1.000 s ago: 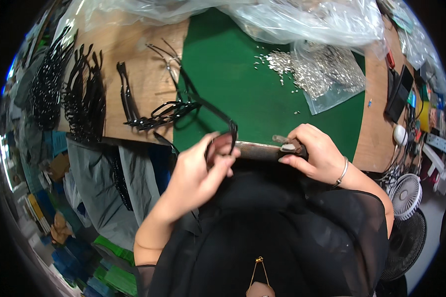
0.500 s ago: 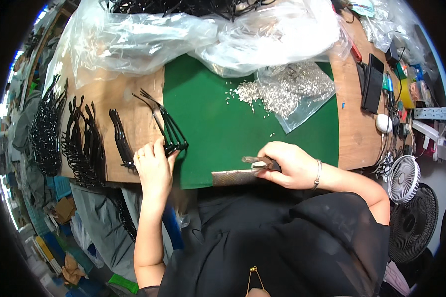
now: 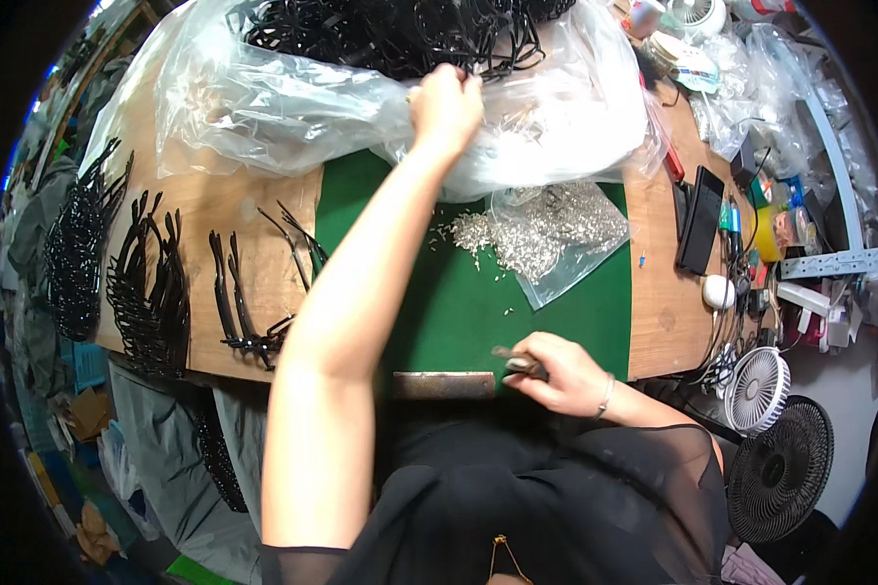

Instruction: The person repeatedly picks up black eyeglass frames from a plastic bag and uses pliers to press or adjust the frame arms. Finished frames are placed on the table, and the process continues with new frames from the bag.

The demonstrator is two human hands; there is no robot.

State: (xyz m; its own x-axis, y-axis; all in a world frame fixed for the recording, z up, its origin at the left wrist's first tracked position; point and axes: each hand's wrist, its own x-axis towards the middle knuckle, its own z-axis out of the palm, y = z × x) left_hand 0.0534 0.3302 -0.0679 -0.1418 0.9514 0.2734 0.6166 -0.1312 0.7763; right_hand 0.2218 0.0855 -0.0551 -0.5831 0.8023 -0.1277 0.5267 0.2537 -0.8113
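Observation:
My left hand point(image 3: 447, 112) reaches far across the table to the edge of a pile of glossy black strips point(image 3: 400, 34). Its fingers are bent together there, and what lies between them is hard to make out. The pile rests in a large clear plastic bag point(image 3: 263, 112). Close to my body, my right hand point(image 3: 563, 375) is closed round pliers point(image 3: 523, 365), slightly blurred. Left of them a flat metal bar point(image 3: 444, 385) lies along the near edge of the green mat point(image 3: 439, 327). Small silvery pieces point(image 3: 527, 249) spill from a clear bag at the mat's far right.
Bundles of black strips point(image 3: 151, 292) lie along the left of the wooden table, with a smaller group point(image 3: 249, 341) nearer the mat. To the right are a black phone point(image 3: 699, 222), cables, and a white fan point(image 3: 756, 392) beside a black fan point(image 3: 788, 468).
My left hand has left the small strip group at the mat's left edge and stretched to the far pile. The right hand still holds the pliers. The whole view has shifted slightly.

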